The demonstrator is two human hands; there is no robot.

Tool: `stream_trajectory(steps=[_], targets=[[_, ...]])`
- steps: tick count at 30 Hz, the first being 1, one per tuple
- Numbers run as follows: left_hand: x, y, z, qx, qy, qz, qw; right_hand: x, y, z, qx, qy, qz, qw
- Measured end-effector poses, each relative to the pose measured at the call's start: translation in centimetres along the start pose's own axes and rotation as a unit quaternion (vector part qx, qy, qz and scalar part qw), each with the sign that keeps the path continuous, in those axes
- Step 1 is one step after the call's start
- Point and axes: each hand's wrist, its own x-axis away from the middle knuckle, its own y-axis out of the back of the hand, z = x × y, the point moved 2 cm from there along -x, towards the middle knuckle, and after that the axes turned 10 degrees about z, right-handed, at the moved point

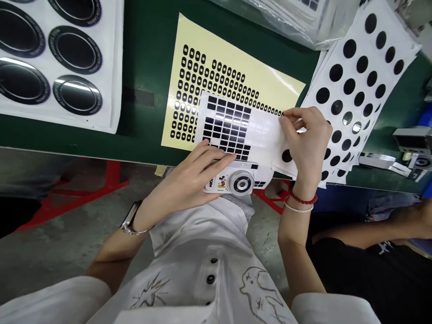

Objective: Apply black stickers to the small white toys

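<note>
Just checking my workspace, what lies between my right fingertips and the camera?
In the head view, the mostly blank part of the white sheet lies between your right hand and the camera.

Pass: green tabletop (143, 49) between ring-sticker sheet (74, 48) and yellow sheet (232, 47) | Block: plastic bag (290, 24) beyond, dotted sheets (355, 63) right

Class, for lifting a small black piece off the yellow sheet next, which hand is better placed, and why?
Probably the right hand: it is beside the end of a row of black pieces on the yellow sheet, while the left hand holds the camera.
</note>
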Motion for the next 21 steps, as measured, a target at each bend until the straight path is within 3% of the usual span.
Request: stream_trajectory(steps=[15, 19, 21], targets=[[0.0, -0.1, 0.0, -0.004, -0.004, -0.017, 1.000, -2.6, 1.5, -0.6, 0.058, 0.029, 0.123, 0.990], [-0.2, 0.0, 0.0, -0.009, -0.010, -0.023, 1.000, -1.8, 1.6, 0.0, 0.037, 0.005, 0.096, 0.995], [-0.3, 0.0, -0.1, -0.014, -0.007, -0.023, 1.000, -0.3, 1.3, 0.7, -0.027, -0.028, 0.061, 0.997]])
